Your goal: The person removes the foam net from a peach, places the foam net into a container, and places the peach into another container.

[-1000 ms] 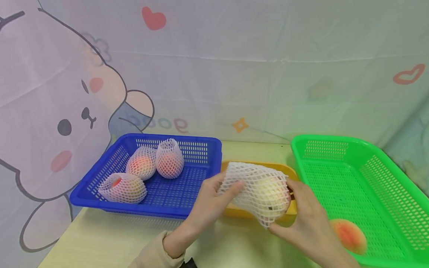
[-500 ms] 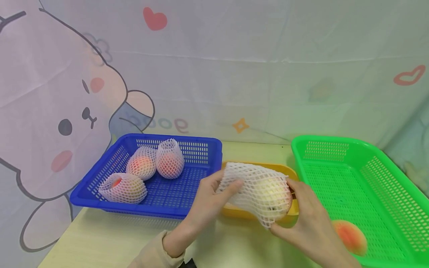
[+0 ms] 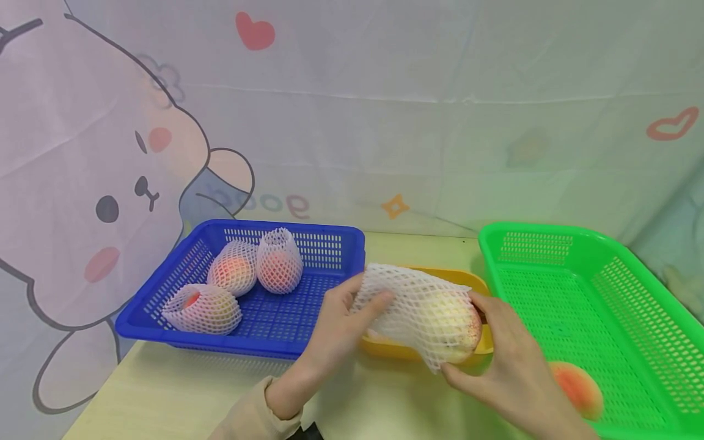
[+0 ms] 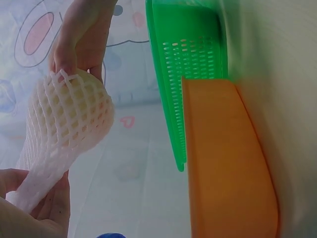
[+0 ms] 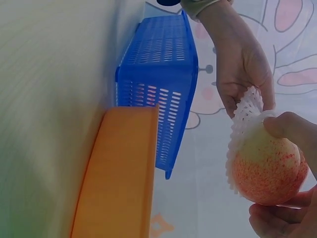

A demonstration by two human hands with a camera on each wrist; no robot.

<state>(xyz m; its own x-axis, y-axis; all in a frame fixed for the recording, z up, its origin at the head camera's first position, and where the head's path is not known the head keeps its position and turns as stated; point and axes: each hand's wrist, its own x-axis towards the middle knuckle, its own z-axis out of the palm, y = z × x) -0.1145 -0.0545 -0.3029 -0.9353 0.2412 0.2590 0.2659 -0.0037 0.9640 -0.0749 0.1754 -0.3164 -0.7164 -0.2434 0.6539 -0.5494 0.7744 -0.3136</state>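
Above the orange-yellow tray, a peach [image 5: 270,171] sits partly inside a white foam net sleeve [image 3: 393,308]. My left hand [image 3: 332,330] pinches the sleeve's narrow, loose end between thumb and fingers. At the sleeve's other end, my right hand [image 3: 508,360] grips the peach, thumb below and fingers above, touching the net's open edge. The right wrist view shows the peach's red-speckled end bare of net. In the left wrist view the mesh [image 4: 64,106] stretches over the pale side of the fruit.
At left, a blue basket [image 3: 277,345] holds several net-wrapped peaches [image 3: 233,269]. An orange-yellow tray [image 3: 390,349] stands behind the hands, its inside mostly hidden. A green basket [image 3: 555,278] at right contains a bare peach [image 3: 576,390]. A printed cloth hangs behind the table.
My left hand has shifted slightly left and up with the sleeve's end. The peach has turned a little in my right hand, and more of its red end shows past the net.
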